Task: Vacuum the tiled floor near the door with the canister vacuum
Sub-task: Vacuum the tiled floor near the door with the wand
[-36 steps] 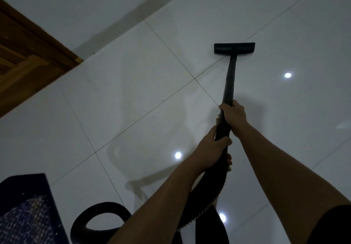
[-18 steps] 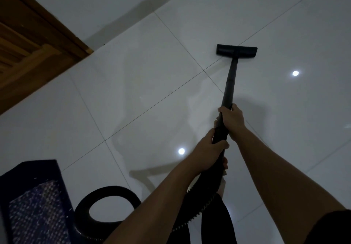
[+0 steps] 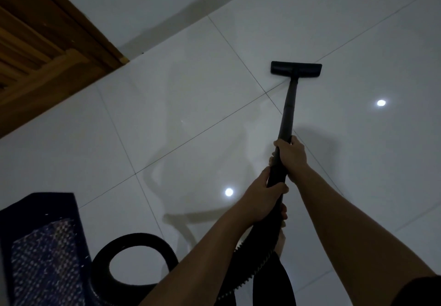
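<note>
The black vacuum wand (image 3: pixel 288 110) runs from my hands to a flat floor nozzle (image 3: pixel 296 68) resting on the white tiled floor (image 3: pixel 181 105) near a tile joint. My right hand (image 3: pixel 291 155) grips the wand higher up. Just below it, my left hand (image 3: pixel 265 198) grips the wand's lower end where the ribbed black hose (image 3: pixel 133 241) starts. The hose drops past my arms and loops on the floor at the bottom. The canister itself is out of view.
A wooden door (image 3: pixel 43 50) and its frame fill the upper left, meeting the white wall (image 3: pixel 148 2). A dark blue patterned mat (image 3: pixel 45 253) lies at the lower left beside the hose loop. Ceiling lights reflect off the glossy tiles.
The nozzle has slid back toward me along the tiles, and more of the door, mat and hose loop has come into view. Both hands keep their grip.
</note>
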Demonstrator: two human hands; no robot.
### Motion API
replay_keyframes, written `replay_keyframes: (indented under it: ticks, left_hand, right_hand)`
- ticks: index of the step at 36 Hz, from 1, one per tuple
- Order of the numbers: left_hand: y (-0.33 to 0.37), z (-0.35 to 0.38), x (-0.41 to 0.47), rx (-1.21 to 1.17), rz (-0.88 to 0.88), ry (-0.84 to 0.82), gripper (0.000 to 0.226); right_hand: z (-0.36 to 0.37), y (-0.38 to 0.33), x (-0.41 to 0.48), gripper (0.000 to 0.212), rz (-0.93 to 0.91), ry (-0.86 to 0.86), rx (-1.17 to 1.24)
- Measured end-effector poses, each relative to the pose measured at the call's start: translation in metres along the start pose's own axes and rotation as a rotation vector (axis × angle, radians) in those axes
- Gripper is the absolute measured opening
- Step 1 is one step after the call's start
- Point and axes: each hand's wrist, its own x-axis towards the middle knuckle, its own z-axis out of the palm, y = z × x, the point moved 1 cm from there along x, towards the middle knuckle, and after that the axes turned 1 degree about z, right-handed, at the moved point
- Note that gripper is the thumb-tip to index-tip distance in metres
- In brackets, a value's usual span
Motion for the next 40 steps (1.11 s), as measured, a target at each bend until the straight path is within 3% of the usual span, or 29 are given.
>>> replay_keyframes:
  ticks: [17,40]
  left_hand:
    - [0.049,0.038,0.054,-0.044,0.005,-0.003,0.046]
    - [0.027,-0.018,0.011,-0.082,0.022,0.055,0.047]
  right_hand:
    - [-0.046,-0.049,0.058,0.04,0.009,0.017,-0.085]
    - [0.026,-0.041,0.011,0.035,-0.022,-0.057,-0.047]
